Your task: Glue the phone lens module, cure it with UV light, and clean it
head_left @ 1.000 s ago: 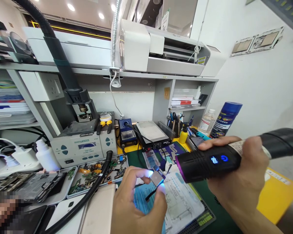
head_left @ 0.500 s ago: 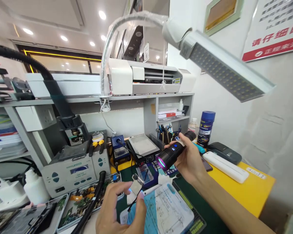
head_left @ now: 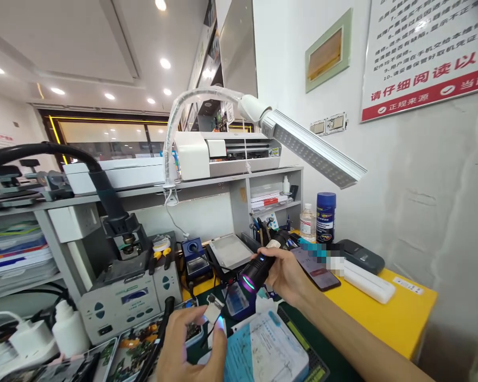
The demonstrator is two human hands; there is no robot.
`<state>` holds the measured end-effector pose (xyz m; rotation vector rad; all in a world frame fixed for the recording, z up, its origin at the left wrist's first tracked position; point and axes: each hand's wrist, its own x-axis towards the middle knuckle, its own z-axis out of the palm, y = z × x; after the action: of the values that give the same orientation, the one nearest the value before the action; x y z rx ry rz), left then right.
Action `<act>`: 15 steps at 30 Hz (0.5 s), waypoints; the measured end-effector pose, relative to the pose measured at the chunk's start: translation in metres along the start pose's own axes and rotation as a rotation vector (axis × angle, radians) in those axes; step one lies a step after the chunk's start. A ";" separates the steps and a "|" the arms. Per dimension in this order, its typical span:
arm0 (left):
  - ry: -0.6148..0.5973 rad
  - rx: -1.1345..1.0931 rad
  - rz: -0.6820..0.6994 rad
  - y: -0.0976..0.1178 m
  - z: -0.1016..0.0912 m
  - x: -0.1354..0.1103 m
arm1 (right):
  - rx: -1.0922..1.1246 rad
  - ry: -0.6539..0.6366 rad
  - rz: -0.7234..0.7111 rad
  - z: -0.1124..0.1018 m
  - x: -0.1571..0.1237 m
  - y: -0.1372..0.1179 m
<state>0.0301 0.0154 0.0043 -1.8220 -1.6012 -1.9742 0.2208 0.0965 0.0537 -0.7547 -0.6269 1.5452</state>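
Observation:
My left hand (head_left: pixel 195 342) pinches a small pale square part with a thin black cable (head_left: pixel 213 310) between thumb and fingertips; its exact kind I cannot make out. A black flashlight (head_left: pixel 258 268) with a purple-glowing front ring is wrapped in my right hand (head_left: pixel 284 273). Its lit end points down and left toward the small part, and bluish light falls on my left fingertips. Below both hands lies a white and blue box (head_left: pixel 269 345) with a marked, stained top.
A hot-air station (head_left: pixel 131 302) and a tray of circuit boards (head_left: pixel 133 350) stand at left. Behind are a blue soldering unit (head_left: pixel 195 257) and a flat grey plate (head_left: pixel 231 250). At right are a phone (head_left: pixel 316 268), a spray can (head_left: pixel 325 217) and a white bar (head_left: pixel 362 280). A lamp (head_left: pixel 310 148) hangs above.
The view has tilted up and shifted right. The flashlight has come closer to the small part in my left hand. More of the phone shows beside my right wrist.

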 end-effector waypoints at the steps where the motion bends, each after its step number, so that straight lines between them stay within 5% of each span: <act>1: -0.006 -0.003 0.056 -0.003 -0.001 0.000 | -0.001 -0.006 0.010 0.000 0.000 0.000; 9: -0.058 0.010 0.290 -0.019 -0.008 0.004 | 0.026 -0.011 0.058 -0.001 0.001 -0.001; 15: -0.098 -0.031 0.173 -0.016 -0.011 0.006 | 0.010 0.036 0.042 -0.004 0.008 0.003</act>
<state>0.0111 0.0193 0.0006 -2.0216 -1.3880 -1.8745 0.2215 0.1041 0.0481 -0.7902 -0.5799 1.5685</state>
